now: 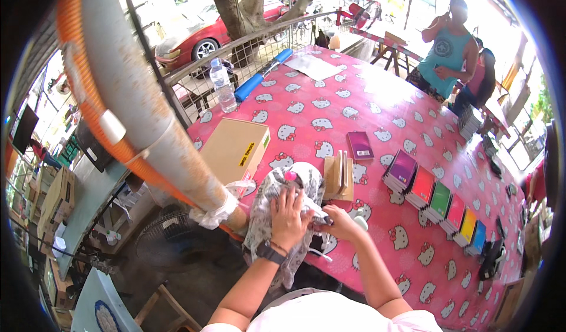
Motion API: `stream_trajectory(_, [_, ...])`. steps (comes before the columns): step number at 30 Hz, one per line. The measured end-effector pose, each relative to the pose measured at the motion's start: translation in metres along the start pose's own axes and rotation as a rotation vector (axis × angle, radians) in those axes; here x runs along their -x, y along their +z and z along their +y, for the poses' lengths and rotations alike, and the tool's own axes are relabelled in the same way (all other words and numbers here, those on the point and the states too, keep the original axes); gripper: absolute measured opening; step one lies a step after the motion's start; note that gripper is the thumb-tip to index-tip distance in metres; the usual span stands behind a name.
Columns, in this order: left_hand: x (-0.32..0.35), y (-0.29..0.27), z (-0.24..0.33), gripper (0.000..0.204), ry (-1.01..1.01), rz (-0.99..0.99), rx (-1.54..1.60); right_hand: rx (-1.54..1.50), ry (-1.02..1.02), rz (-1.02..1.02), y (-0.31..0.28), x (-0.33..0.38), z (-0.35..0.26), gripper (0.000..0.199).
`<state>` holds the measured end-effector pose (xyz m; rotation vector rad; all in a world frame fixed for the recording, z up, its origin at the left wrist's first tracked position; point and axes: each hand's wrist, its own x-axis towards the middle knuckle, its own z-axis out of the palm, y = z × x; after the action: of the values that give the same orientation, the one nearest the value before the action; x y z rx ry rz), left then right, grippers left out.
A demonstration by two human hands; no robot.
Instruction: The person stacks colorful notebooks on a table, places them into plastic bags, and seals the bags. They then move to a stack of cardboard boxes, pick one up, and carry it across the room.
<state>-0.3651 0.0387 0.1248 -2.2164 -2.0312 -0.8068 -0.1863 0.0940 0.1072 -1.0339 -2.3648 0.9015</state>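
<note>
A crumpled grey-and-white patterned cloth bundle (pixel 265 208), perhaps a bag, lies at the near table edge and hangs over it. Its upper end shows a white rounded part (pixel 309 173) and a pink round piece (pixel 290 177). My left hand (pixel 288 217), with a dark band at the wrist, rests on the bundle with fingers outstretched and apart. Just to its right, my right hand (pixel 342 223) has its fingers closed at a small dark-and-grey part by the bundle's right side. What that part is, I cannot make out. A white cord end (pixel 320 254) sticks out below.
A pink patterned tablecloth (pixel 318 102) covers the table. Nearby are a brown cardboard box (pixel 233 149), a wooden holder (pixel 339 178), a purple booklet (pixel 359 145) and stacks of colored notebooks (pixel 439 199). A rusty pipe (pixel 141 108) rises at left. Beyond the table stands a person (pixel 448 49).
</note>
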Motion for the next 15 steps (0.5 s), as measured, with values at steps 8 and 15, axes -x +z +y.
stream_trajectory(8, [0.027, 0.027, 0.037, 0.065, -0.074, -0.085, -0.116, -0.506, 0.211, 0.066, -0.072, -0.206, 0.034, 0.047])
stream_trajectory(15, [0.024, 0.036, 0.031, 0.068, -0.149, -0.126, 0.019, 0.045, 0.335, 0.093, 0.089, -0.373, 0.047, 0.093])
